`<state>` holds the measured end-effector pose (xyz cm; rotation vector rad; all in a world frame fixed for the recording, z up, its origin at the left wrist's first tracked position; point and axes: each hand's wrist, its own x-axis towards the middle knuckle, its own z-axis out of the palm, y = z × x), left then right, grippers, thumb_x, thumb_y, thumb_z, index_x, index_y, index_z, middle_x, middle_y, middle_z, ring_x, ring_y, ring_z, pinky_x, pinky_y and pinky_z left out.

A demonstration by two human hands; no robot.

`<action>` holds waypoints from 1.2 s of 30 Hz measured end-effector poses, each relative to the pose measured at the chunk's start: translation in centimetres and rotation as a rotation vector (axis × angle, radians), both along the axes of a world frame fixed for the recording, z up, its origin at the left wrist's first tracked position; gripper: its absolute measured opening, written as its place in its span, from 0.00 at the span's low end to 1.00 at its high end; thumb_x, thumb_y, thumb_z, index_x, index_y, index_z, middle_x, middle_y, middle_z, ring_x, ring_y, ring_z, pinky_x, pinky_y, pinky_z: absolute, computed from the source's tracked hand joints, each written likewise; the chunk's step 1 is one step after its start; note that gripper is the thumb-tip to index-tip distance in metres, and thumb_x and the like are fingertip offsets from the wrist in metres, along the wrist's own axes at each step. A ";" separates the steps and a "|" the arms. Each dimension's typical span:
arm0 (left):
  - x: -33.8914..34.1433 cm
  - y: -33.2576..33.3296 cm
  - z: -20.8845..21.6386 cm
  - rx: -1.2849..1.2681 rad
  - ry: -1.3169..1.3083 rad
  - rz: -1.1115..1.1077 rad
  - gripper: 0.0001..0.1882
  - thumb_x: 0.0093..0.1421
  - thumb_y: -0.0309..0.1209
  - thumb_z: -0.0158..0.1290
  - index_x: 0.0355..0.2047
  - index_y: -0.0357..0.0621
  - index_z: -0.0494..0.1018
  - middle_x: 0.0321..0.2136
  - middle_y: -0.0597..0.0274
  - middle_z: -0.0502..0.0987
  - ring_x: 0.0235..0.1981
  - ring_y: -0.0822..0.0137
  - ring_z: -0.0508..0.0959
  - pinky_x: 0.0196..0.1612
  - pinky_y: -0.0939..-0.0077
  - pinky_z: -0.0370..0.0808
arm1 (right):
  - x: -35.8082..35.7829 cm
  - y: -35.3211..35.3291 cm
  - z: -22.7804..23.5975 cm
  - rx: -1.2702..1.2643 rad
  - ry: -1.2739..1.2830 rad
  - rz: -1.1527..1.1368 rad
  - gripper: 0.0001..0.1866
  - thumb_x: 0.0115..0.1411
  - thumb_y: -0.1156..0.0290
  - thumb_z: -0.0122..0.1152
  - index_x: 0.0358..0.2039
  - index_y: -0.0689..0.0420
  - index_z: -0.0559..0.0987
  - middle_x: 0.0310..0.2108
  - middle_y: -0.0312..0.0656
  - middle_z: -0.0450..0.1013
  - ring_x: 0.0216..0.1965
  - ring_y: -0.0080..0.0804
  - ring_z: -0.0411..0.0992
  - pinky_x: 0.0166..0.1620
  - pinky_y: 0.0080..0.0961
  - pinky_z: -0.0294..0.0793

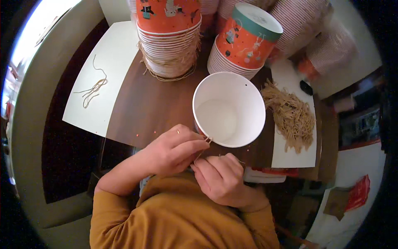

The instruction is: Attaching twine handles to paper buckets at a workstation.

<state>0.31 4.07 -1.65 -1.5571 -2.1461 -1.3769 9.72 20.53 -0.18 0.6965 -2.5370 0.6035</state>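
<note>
Brown in the middle and white at both ends, the table (153,108) fills the head view, with stacks of orange printed buckets (168,45) along its far side. At its near edge sits a white-lined bucket (226,112), mouth turned toward the wearer, a small hole near one o'clock on its wall. Around that bucket, the left hand (176,149) lies at eight o'clock, fingertips pinching thin string (209,140) by the rim at seven. At six, the right hand (219,176) has curled fingers gripping the same strand. A string heap (292,120) lies at three, a loose string (96,88) at nine.
</note>
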 end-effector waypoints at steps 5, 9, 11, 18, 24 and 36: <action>-0.6 0.0 -0.6 -0.018 0.348 -0.015 0.14 0.47 0.27 0.52 0.36 0.37 0.73 0.32 0.57 0.75 0.31 0.64 0.75 0.35 0.69 0.71 | 0.2 -0.7 0.0 -0.082 0.017 0.079 0.11 0.51 0.65 0.64 0.30 0.59 0.77 0.27 0.40 0.69 0.24 0.35 0.67 0.29 0.31 0.64; -0.9 -0.5 -0.6 -0.042 0.432 0.018 0.13 0.49 0.29 0.51 0.35 0.38 0.74 0.32 0.57 0.75 0.29 0.66 0.75 0.33 0.72 0.70 | -0.6 2.2 1.7 -0.159 0.117 0.000 0.13 0.51 0.60 0.63 0.30 0.56 0.76 0.29 0.39 0.70 0.30 0.36 0.68 0.34 0.34 0.66; -1.1 -1.0 -0.6 -0.007 0.469 0.005 0.13 0.48 0.28 0.52 0.35 0.38 0.74 0.31 0.58 0.75 0.28 0.67 0.74 0.31 0.72 0.70 | -2.3 2.7 3.1 -0.066 0.094 -0.034 0.14 0.49 0.63 0.65 0.32 0.57 0.76 0.31 0.38 0.70 0.31 0.37 0.68 0.36 0.34 0.65; -0.9 -0.5 -0.3 0.031 0.406 -0.020 0.12 0.45 0.23 0.56 0.33 0.40 0.73 0.30 0.61 0.75 0.26 0.68 0.74 0.30 0.73 0.70 | -5.2 4.3 2.7 -0.055 -0.170 0.278 0.12 0.47 0.73 0.63 0.34 0.56 0.75 0.31 0.38 0.68 0.34 0.37 0.68 0.38 0.34 0.63; -0.4 -0.4 -1.4 0.175 0.019 -0.047 0.13 0.44 0.20 0.57 0.32 0.42 0.71 0.28 0.63 0.75 0.27 0.67 0.75 0.30 0.74 0.68 | -2.9 1.4 2.3 0.040 0.045 -0.016 0.12 0.47 0.74 0.61 0.35 0.58 0.75 0.29 0.38 0.67 0.30 0.35 0.67 0.35 0.33 0.63; 0.4 -0.3 -0.7 0.243 -0.062 -0.032 0.09 0.49 0.18 0.55 0.31 0.41 0.72 0.26 0.65 0.76 0.24 0.71 0.75 0.29 0.77 0.69 | -1.9 1.9 2.1 0.055 0.151 -0.054 0.11 0.49 0.74 0.61 0.35 0.61 0.77 0.30 0.38 0.71 0.26 0.32 0.69 0.33 0.29 0.66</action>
